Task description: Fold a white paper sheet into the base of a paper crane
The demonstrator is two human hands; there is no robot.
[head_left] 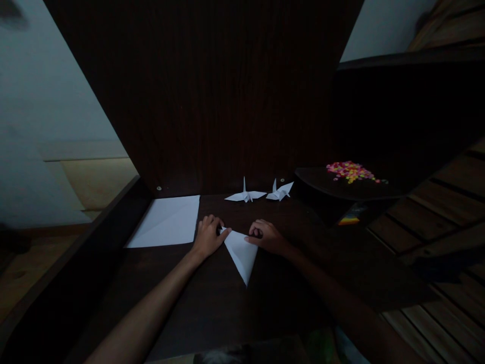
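On the dark desk (189, 303), the folded paper (241, 253) lies between our hands, which hide its upper corners. Our left hand (209, 235) bends loosely, our right hand (268, 236) curls half-closed, both thumbs on the paper; we cannot tell pinching from pressing. Small coloured pieces (350, 172) blur together. The white sheet (166, 222) edges just beside our left hand; desk surface stretches below the paper's tip.

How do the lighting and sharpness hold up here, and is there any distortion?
Head view: dim overall, the dark tabletop nearly black in places; head view: right forearm darker than the left forearm; head view: white folded paper clear, without strong glare; head view: apparent wide-angle stretch towards the edges.
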